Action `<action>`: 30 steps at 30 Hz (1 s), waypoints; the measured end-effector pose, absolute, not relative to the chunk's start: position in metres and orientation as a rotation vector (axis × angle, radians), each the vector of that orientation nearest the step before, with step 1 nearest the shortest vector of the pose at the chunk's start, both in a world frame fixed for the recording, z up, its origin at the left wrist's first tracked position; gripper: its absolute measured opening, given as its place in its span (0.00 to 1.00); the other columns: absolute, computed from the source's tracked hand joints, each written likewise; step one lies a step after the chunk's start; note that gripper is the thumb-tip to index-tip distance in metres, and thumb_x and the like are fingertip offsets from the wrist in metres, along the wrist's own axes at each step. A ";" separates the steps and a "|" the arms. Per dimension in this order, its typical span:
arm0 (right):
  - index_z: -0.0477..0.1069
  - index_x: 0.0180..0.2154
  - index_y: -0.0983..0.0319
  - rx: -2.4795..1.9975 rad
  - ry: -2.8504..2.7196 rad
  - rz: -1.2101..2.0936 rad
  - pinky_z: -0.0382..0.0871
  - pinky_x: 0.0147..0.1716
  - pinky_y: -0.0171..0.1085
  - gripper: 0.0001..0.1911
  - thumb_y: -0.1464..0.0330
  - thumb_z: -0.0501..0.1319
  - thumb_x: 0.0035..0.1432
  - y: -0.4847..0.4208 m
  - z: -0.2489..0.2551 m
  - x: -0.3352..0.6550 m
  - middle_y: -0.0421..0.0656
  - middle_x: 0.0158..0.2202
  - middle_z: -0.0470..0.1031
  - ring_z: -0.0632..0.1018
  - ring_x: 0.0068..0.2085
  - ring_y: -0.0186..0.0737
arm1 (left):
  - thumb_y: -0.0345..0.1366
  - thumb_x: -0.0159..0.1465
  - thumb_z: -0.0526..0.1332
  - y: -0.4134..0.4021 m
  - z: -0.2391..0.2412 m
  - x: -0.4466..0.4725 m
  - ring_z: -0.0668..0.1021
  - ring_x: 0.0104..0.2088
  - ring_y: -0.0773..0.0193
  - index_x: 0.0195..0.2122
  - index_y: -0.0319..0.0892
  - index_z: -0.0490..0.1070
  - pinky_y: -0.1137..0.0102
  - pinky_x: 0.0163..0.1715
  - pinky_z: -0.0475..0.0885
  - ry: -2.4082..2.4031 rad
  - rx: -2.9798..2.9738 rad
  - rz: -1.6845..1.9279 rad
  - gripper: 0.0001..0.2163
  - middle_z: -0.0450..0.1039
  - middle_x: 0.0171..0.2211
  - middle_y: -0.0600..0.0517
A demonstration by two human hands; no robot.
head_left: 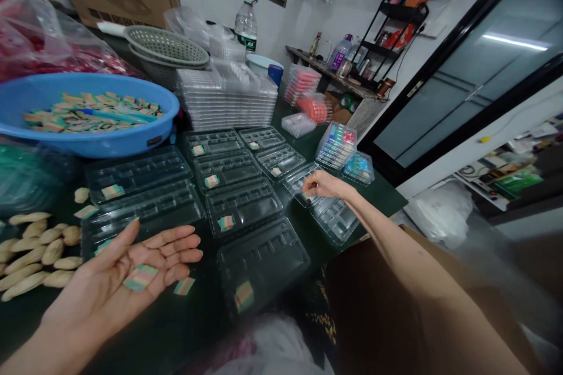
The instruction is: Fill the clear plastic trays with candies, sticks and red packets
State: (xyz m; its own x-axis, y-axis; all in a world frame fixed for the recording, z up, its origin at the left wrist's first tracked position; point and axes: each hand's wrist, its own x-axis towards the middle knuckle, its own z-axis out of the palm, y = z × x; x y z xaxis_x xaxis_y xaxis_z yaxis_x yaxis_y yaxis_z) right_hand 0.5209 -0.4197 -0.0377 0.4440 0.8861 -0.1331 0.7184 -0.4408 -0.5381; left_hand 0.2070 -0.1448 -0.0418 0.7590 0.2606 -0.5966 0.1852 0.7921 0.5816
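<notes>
My left hand (pixel 127 275) is palm up, fingers extended, holding a few pastel-striped candy pieces (pixel 141 277) on the palm. A loose striped piece (pixel 183 286) lies on the dark table beside its fingers. My right hand (pixel 323 183) reaches far forward, thumb and fingers pinched together over a clear compartment tray (pixel 299 180). A bit of teal shows at its fingertips; most of that piece is hidden. Several more clear trays lie in rows, among them a near one (pixel 272 252) and a middle one (pixel 250 202), many with striped candy in one corner compartment.
Behind the left trays stands a blue basin (pixel 162 135) of striped pieces. Stacked clear trays (pixel 229 99) and a grey colander (pixel 167 44) are at the back. Peanuts (pixel 35 246) lie at the left. Filled packs (pixel 336 143) stand at the right, near the table's edge.
</notes>
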 end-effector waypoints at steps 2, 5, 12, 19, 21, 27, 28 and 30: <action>0.74 0.28 0.66 -2.299 -1.361 0.564 0.64 0.31 0.30 0.06 0.76 0.59 0.47 -0.421 -0.038 0.518 0.41 0.28 0.75 0.73 0.30 0.34 | 0.40 0.64 0.49 -0.145 -0.042 0.207 0.76 0.41 0.44 0.55 0.27 0.60 0.60 0.31 0.77 0.717 0.667 0.049 0.23 0.68 0.47 0.28; 0.74 0.28 0.67 -2.328 -1.349 0.527 0.64 0.31 0.30 0.08 0.77 0.56 0.47 -0.422 -0.040 0.512 0.42 0.28 0.75 0.73 0.30 0.34 | 0.39 0.64 0.49 -0.146 -0.041 0.206 0.77 0.40 0.44 0.54 0.26 0.61 0.59 0.31 0.77 0.703 0.677 0.055 0.23 0.68 0.46 0.28; 0.71 0.27 0.66 -2.403 -1.344 0.431 0.60 0.27 0.29 0.12 0.80 0.51 0.44 -0.422 -0.038 0.512 0.39 0.25 0.71 0.69 0.26 0.32 | 0.38 0.64 0.49 -0.148 -0.038 0.207 0.76 0.41 0.44 0.54 0.24 0.60 0.61 0.32 0.76 0.722 0.704 0.048 0.23 0.68 0.47 0.27; 0.71 0.26 0.65 -2.432 -1.426 0.476 0.60 0.29 0.29 0.11 0.79 0.52 0.45 -0.419 -0.031 0.512 0.40 0.25 0.72 0.70 0.27 0.32 | 0.39 0.64 0.48 -0.148 -0.039 0.208 0.77 0.40 0.45 0.54 0.25 0.61 0.61 0.31 0.77 0.709 0.727 0.049 0.23 0.68 0.47 0.28; 0.70 0.24 0.65 -2.467 -1.438 0.460 0.59 0.28 0.29 0.11 0.80 0.51 0.44 -0.416 -0.033 0.506 0.40 0.25 0.71 0.69 0.27 0.32 | 0.39 0.64 0.48 -0.148 -0.040 0.208 0.77 0.40 0.45 0.53 0.25 0.61 0.60 0.31 0.76 0.713 0.731 0.045 0.22 0.68 0.47 0.28; 0.68 0.25 0.65 -2.606 -1.384 0.271 0.54 0.25 0.30 0.10 0.80 0.51 0.45 -0.411 -0.038 0.489 0.39 0.23 0.67 0.64 0.25 0.31 | 0.39 0.64 0.48 -0.148 -0.043 0.208 0.76 0.41 0.44 0.52 0.24 0.62 0.59 0.34 0.76 0.696 0.716 0.041 0.22 0.68 0.47 0.27; 0.68 0.26 0.65 -2.629 -1.368 0.243 0.53 0.24 0.30 0.10 0.80 0.51 0.45 -0.411 -0.037 0.487 0.38 0.22 0.66 0.63 0.24 0.31 | 0.39 0.64 0.48 -0.148 -0.043 0.208 0.76 0.41 0.44 0.52 0.24 0.62 0.59 0.34 0.76 0.696 0.716 0.039 0.22 0.68 0.47 0.27; 0.68 0.26 0.64 -2.674 -1.338 0.191 0.52 0.24 0.31 0.09 0.79 0.51 0.47 -0.410 -0.036 0.482 0.38 0.22 0.65 0.62 0.23 0.31 | 0.39 0.64 0.48 -0.148 -0.043 0.208 0.76 0.41 0.45 0.52 0.25 0.62 0.59 0.34 0.76 0.692 0.720 0.040 0.22 0.68 0.47 0.28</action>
